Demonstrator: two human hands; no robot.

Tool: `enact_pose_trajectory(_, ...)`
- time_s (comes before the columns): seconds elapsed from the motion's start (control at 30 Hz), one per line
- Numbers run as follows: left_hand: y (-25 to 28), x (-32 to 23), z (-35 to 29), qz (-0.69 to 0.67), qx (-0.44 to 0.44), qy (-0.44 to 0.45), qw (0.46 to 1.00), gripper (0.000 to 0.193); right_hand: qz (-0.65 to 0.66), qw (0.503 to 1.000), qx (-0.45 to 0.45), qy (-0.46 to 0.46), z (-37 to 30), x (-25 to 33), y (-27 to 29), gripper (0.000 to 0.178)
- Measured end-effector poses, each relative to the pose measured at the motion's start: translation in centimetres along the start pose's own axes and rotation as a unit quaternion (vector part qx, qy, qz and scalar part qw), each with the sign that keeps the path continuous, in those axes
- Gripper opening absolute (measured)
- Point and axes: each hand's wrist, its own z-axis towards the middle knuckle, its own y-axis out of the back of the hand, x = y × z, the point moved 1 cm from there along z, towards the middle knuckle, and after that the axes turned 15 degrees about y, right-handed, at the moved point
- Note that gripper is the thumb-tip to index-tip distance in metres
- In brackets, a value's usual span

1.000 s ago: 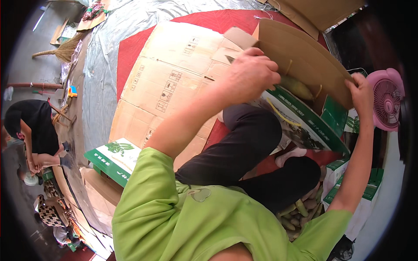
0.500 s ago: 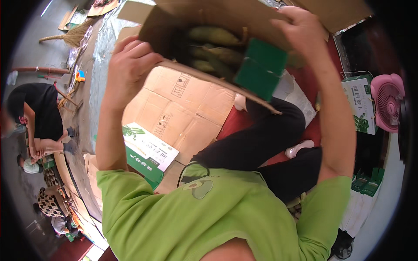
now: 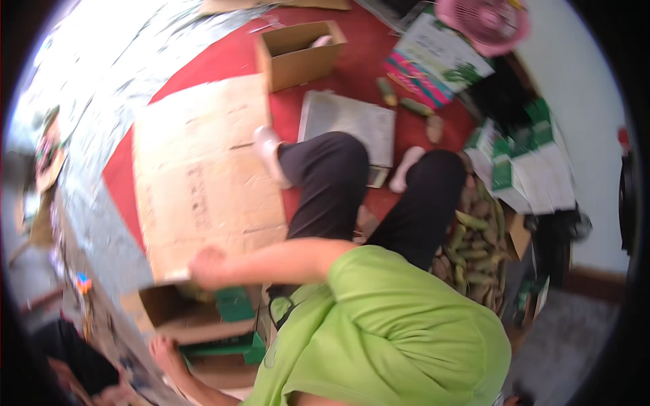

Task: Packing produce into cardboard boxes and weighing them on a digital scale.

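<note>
A brown and green box (image 3: 203,325) is seen at lower left, beside the flat cardboard (image 3: 203,176). Its edges are gripped by 2 hands: left hand (image 3: 166,352) below, right hand (image 3: 206,267) above, fingers closed.

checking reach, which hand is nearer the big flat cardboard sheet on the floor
Right. The right hand sits at the lower edge of the flat cardboard sheet, above the open box. The left hand is further down, on the box's far side.
</note>
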Motion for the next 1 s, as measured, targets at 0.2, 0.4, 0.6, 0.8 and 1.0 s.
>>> enact_pose_trajectory(0.2, 11.3, -6.0, 1.1, -0.035, 0.061, 0.175, 0.982, 0.028, -0.039, 0.981, 0.028, 0.189, -0.9, 3.0, 1.9, 0.026)
enact_pose_trajectory(0.4, 9.5, -13.9, 9.8, -0.200, -0.123, -0.116, 0.965, 0.024, 0.025, 0.977, -0.161, 0.135, -4.9, -1.1, 13.4, 0.021)
enact_pose_trajectory(0.6, 12.7, -28.8, 13.8, -0.294, -0.070, -0.275, 0.913, 0.020, -0.001, 0.899, -0.430, 0.088, -18.6, -7.8, 27.4, 0.018)
enact_pose_trajectory(0.8, 18.6, -44.7, 12.8, -0.408, -0.017, -0.421, 0.810, 0.020, -0.036, 0.795, -0.601, -0.071, -38.4, -16.6, 32.6, 0.018)
enact_pose_trajectory(1.0, 19.2, -57.1, 9.8, -0.379, 0.048, -0.553, 0.740, 0.020, -0.187, 0.662, -0.641, -0.341, -57.8, -23.2, 29.3, 0.017)
